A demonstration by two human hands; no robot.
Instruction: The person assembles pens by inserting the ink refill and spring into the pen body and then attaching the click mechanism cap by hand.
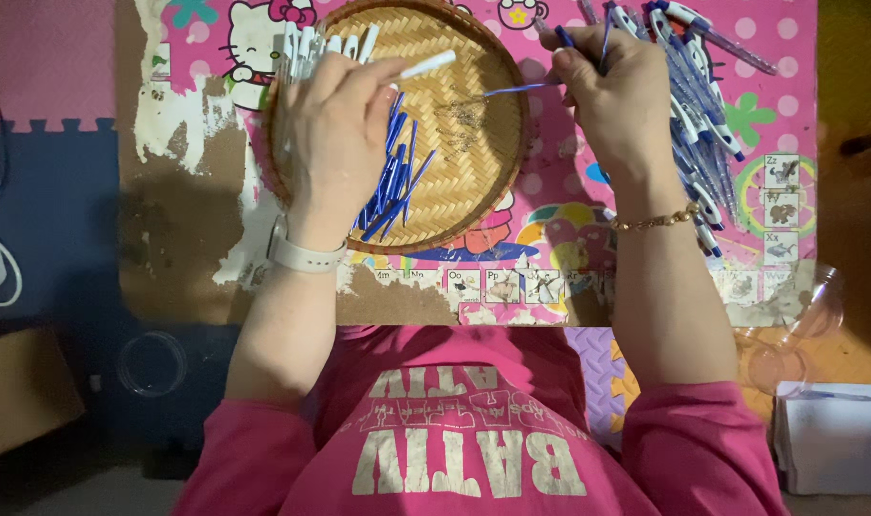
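One thin blue pen refill is pinched in the right hand over the round woven tray, while the left hand pinches a bunch of white pen tubes above many loose blue refills.

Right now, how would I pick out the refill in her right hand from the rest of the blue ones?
Find the round woven tray on the pink board. The right hand at its right rim pinches one thin blue refill that juts left over the weave. It hangs alone; the other refills lie heaped under the left hand.
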